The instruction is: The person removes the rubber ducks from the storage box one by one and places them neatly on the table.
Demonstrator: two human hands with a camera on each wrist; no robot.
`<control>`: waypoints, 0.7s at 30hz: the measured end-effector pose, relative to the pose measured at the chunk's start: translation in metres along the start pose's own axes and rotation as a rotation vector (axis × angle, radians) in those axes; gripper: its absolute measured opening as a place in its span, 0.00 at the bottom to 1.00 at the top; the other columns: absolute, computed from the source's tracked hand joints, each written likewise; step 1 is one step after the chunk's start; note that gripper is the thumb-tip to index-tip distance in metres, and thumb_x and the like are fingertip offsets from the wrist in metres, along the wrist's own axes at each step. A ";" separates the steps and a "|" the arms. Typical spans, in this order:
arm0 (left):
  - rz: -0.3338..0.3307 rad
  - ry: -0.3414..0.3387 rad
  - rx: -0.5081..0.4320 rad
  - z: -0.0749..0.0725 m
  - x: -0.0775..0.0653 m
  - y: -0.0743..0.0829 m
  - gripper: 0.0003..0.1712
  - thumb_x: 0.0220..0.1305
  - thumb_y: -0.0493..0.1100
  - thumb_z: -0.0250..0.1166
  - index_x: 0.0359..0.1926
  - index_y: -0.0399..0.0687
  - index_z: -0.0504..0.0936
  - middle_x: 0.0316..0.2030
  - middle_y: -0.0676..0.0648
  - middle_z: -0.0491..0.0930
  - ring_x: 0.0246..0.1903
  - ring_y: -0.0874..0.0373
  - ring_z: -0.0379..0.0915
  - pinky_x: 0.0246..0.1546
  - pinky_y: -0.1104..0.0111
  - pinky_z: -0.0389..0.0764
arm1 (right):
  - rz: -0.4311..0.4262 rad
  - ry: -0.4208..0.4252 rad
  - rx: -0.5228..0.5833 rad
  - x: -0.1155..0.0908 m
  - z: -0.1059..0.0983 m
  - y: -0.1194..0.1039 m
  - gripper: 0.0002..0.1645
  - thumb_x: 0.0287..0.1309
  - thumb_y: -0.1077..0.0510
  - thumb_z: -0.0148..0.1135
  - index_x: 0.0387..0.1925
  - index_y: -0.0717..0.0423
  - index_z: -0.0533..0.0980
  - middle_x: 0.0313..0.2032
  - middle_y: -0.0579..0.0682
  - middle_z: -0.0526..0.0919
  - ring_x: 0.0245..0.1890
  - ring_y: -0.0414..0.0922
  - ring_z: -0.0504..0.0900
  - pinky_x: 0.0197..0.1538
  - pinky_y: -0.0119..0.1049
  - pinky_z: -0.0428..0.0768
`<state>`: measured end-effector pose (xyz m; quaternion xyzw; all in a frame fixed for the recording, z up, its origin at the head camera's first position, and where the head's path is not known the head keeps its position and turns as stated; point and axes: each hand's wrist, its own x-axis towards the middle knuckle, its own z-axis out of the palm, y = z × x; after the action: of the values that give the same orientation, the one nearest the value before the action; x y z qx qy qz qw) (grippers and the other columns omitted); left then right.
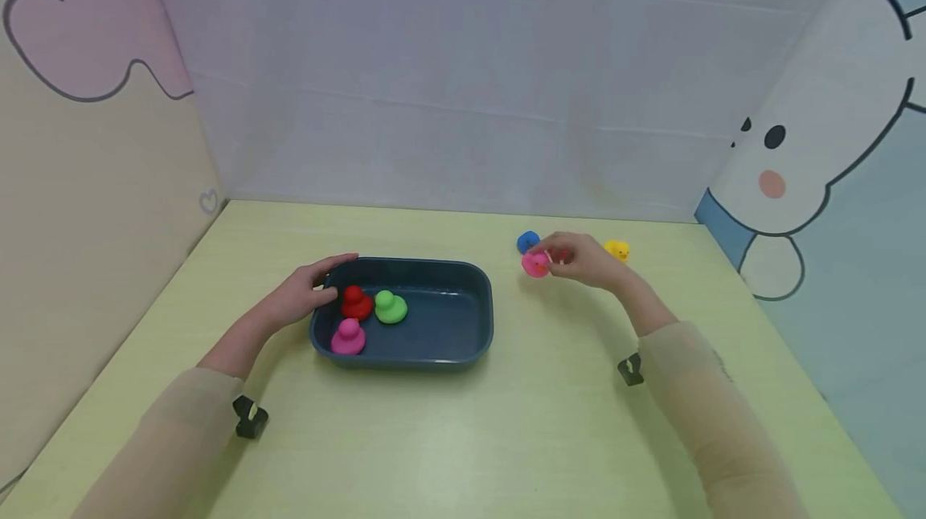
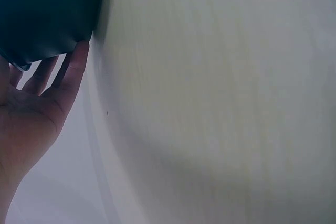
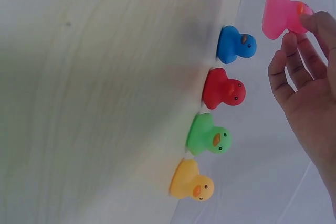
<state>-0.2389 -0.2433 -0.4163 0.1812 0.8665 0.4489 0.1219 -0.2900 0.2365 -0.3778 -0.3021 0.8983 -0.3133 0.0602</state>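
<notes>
My right hand [image 1: 581,259] pinches a pink rubber duck [image 1: 535,264] by its head between thumb and fingers, held above the table. In the right wrist view, a blue duck [image 3: 233,44], a red duck [image 3: 222,88], a green duck [image 3: 208,135] and a yellow duck [image 3: 190,180] stand in a row below that hand. My left hand [image 1: 300,294] holds the left end of a dark blue tray [image 1: 434,334], thumb over the rim and fingers along the outside. Inside the tray's left part are a red duck [image 1: 357,304], a light green duck [image 1: 391,307] and a pink duck [image 1: 348,337].
The pale yellow table [image 1: 434,439] runs back to a whitish cloth wall [image 1: 434,101]. Printed panels close off both sides, the right one showing a cartoon animal [image 1: 796,181]. A black wrist mount [image 1: 250,418] hangs under the left sleeve, another [image 1: 631,369] under the right.
</notes>
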 end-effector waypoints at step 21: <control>-0.001 0.001 0.002 0.002 -0.002 0.002 0.34 0.66 0.36 0.53 0.71 0.53 0.58 0.68 0.38 0.58 0.65 0.36 0.55 0.57 0.44 0.69 | 0.107 -0.010 0.032 0.000 0.021 0.028 0.18 0.56 0.63 0.63 0.50 0.51 0.80 0.42 0.49 0.80 0.39 0.47 0.74 0.41 0.37 0.76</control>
<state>-0.2356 -0.2416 -0.4156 0.1806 0.8670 0.4483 0.1216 -0.2974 0.2428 -0.4114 -0.2541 0.9077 -0.3226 0.0863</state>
